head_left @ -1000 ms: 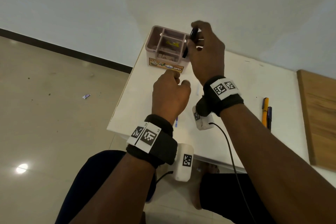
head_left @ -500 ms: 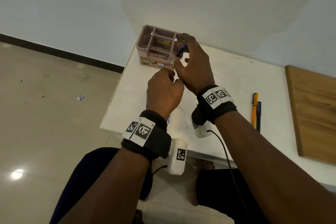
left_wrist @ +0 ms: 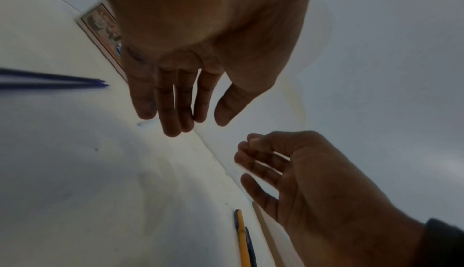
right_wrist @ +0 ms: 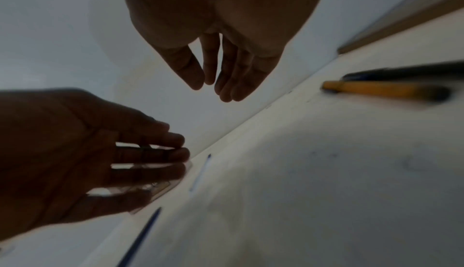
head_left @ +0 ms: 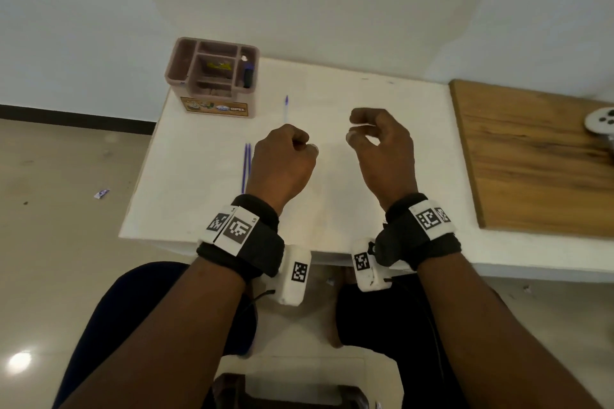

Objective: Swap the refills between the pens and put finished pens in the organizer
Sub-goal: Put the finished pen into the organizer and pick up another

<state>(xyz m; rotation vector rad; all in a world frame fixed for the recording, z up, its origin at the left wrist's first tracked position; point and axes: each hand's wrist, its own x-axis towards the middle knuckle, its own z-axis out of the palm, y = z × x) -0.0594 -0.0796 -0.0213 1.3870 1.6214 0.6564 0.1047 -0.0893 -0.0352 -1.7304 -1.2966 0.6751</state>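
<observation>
Both hands hover empty over the white table (head_left: 349,176): the left hand (head_left: 282,166) and the right hand (head_left: 382,149) have loosely bent fingers. The brown organizer (head_left: 212,80) stands at the table's far left corner, a dark pen (head_left: 247,73) upright in its right slot. Two blue refills (head_left: 246,166) lie side by side left of the left hand.

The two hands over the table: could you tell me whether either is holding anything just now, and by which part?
Nothing is held. The left hand and right hand both hover empty, fingers loosely curled.
</observation>
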